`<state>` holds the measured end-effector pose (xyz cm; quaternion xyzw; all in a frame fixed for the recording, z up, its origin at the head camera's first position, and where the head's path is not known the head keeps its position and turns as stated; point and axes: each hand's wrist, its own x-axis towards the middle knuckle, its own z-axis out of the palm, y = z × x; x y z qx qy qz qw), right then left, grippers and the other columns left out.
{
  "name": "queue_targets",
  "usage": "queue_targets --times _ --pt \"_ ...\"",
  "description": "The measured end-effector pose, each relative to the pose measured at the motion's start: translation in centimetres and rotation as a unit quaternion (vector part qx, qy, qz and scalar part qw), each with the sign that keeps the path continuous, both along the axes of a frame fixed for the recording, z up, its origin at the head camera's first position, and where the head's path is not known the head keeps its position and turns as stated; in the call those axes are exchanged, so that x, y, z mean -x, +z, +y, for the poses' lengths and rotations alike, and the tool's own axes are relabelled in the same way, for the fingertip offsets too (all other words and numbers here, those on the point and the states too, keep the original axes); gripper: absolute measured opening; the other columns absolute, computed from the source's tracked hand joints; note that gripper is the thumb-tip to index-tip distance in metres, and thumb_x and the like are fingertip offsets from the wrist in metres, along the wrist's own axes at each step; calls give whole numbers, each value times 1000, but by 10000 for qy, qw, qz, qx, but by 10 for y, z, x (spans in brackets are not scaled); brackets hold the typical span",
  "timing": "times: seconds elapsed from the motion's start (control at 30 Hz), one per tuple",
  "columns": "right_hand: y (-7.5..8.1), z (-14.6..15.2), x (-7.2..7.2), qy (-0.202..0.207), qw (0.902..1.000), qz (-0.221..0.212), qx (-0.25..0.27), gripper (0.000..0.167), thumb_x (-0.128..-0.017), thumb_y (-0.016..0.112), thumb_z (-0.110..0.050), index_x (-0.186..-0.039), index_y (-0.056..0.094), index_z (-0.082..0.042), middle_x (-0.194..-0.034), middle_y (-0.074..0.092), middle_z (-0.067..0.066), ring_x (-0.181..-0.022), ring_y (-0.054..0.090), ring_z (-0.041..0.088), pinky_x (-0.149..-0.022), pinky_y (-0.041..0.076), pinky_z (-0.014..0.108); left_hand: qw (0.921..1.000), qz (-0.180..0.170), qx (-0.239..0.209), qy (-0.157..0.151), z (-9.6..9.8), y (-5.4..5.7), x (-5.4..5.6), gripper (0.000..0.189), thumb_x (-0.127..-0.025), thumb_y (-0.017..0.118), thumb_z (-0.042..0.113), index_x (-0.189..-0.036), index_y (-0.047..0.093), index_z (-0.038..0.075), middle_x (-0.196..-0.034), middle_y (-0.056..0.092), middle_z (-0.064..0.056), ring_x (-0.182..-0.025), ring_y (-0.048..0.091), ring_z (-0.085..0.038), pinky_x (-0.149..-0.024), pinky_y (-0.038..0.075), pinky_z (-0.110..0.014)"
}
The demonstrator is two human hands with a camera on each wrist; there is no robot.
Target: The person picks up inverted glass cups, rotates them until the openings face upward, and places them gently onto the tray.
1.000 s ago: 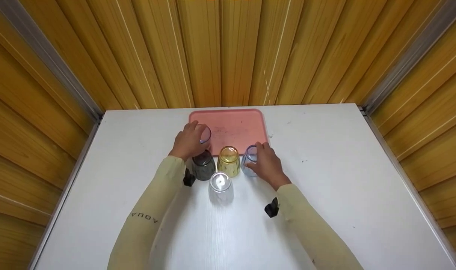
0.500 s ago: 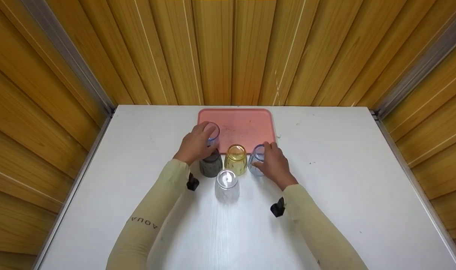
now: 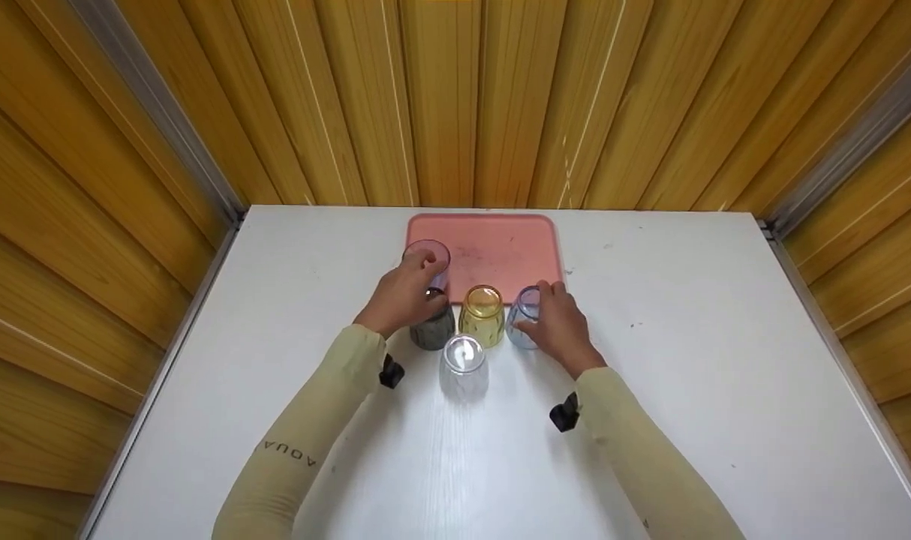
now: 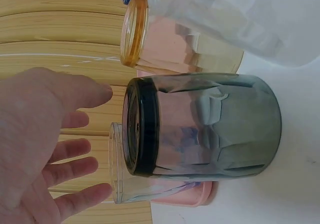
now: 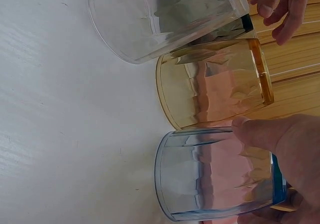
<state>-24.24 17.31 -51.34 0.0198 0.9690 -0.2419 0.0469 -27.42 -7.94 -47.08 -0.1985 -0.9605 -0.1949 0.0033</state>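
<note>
An upright glass with a faint purple tint (image 3: 428, 253) stands on the left part of the pink tray (image 3: 504, 259). My left hand (image 3: 403, 298) is just above the upside-down dark grey glass (image 4: 210, 129), near the purple one; in the left wrist view its fingers are spread and touch neither. With my right hand (image 3: 564, 326) I hold the upside-down blue glass (image 5: 215, 174), thumb on one side near its base. An upside-down yellow glass (image 3: 483, 319) stands between the grey and blue ones. In front is a clear glass (image 3: 464, 371), also upside down.
The glasses are close together on the white table (image 3: 673, 360), at the tray's near edge. Wood-patterned panels (image 3: 493, 105) enclose the table at the back and both sides.
My left hand has let go of the purple-tinted glass, which now stands upright on the tray. My right hand stays on the blue glass. The head view has shifted slightly.
</note>
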Motion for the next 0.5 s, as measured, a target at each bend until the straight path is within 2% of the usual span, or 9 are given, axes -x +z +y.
queue_targets --times 0.17,0.33,0.5 --pt "0 3 0 20 10000 48 -1 81 -82 77 -28 -144 32 -3 -131 43 17 -117 50 32 -104 47 47 9995 -162 270 -73 4 2 -4 49 -85 73 29 -131 58 21 -122 52 -2 -102 54 -16 -96 53 -34" --pt "0 4 -2 18 10000 54 6 82 -83 77 -27 -145 31 -2 -132 42 18 -118 50 32 -105 46 47 9980 -40 546 -330 5 1 -7 45 -84 74 28 -126 61 18 -119 55 -5 -101 55 -18 -93 54 -35" --pt "-2 0 -2 111 9998 141 -47 83 -82 78 -29 -144 32 -1 -132 42 19 -118 50 33 -101 48 48 9975 15 568 -421 2 -1 -9 41 -83 75 24 -121 63 17 -118 57 -6 -100 57 -18 -91 54 -36"
